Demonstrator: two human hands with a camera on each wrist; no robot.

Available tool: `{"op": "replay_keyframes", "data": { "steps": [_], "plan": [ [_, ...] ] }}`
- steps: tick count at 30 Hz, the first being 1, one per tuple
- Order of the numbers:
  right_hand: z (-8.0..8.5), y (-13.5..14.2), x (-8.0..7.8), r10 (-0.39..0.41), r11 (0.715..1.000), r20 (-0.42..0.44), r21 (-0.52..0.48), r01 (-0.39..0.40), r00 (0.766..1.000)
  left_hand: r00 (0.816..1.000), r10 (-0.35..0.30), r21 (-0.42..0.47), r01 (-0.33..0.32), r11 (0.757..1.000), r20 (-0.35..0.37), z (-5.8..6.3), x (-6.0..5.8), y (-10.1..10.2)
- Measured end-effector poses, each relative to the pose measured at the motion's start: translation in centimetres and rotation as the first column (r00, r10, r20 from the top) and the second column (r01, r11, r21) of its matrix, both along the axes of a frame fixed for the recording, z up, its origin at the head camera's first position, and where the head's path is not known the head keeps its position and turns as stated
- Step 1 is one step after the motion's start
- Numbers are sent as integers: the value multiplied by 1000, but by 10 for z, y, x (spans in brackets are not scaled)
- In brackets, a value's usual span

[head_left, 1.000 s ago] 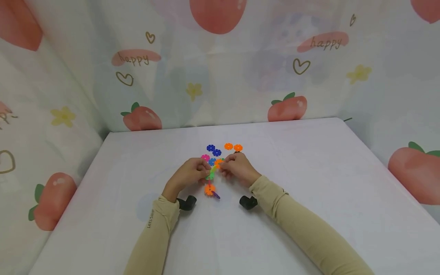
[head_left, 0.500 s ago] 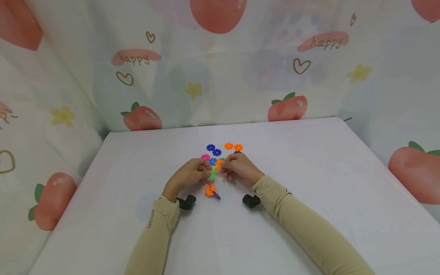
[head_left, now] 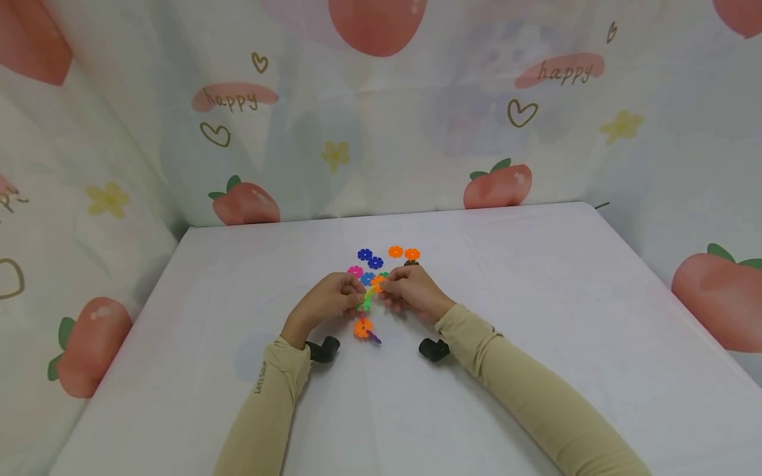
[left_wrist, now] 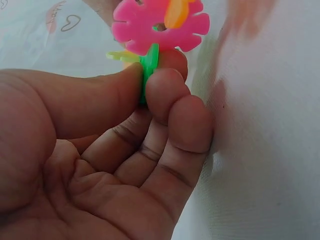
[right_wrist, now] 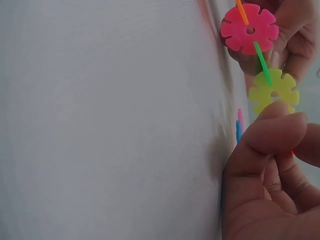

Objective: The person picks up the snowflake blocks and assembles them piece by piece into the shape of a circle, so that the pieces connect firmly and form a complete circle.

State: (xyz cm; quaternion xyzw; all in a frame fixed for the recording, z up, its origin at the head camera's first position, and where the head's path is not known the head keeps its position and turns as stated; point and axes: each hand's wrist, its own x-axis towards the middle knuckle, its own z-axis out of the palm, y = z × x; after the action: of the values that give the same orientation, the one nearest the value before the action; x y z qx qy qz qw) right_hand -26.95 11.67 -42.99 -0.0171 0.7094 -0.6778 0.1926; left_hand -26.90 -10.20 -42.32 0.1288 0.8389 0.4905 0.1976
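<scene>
Both hands work on a chain of slotted plastic flower discs. My left hand point(head_left: 327, 301) pinches the green disc point(left_wrist: 149, 67) between thumb and fingers. A pink disc point(left_wrist: 132, 25) joins the green one and stands above the fingertips in the left wrist view. Toward me, an orange disc point(head_left: 363, 328) and a purple disc point(head_left: 374, 338) form the chain's near end. A yellow disc point(right_wrist: 287, 89) sits on the green one's other side, right at my right fingertips. My right hand point(head_left: 417, 292) pinches an orange disc point(head_left: 378, 285) beside the yellow; its far part is hidden by fingers.
Loose discs lie beyond the hands: two dark blue point(head_left: 375, 263), two orange point(head_left: 412, 254), a pink one point(head_left: 355, 272), a light blue one point(head_left: 367, 279) and a dark one point(head_left: 411, 264). Black wrist mounts point(head_left: 324, 349) flank the chain. A printed curtain point(head_left: 381, 132) stands behind the white table point(head_left: 536, 297).
My right hand moved slightly right, then slightly back left, while pinching the orange disc. My left hand and the loose discs stay where they were.
</scene>
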Motion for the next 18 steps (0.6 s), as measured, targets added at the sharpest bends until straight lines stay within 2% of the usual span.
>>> {"op": "replay_keyframes", "data": {
  "steps": [9,14,18],
  "plan": [
    [-4,-5,1,-22,1000,-72,-5,21,997,999,-40,-62,39,997,-17,5,1,0],
    [-3,-8,2,-34,999,-77,-10,33,996,996,-53,-91,47,995,-72,5,1,3],
    [-3,-10,3,-55,998,-75,-14,55,996,985,-77,-163,52,985,-153,1,-2,7]
  ]
}}
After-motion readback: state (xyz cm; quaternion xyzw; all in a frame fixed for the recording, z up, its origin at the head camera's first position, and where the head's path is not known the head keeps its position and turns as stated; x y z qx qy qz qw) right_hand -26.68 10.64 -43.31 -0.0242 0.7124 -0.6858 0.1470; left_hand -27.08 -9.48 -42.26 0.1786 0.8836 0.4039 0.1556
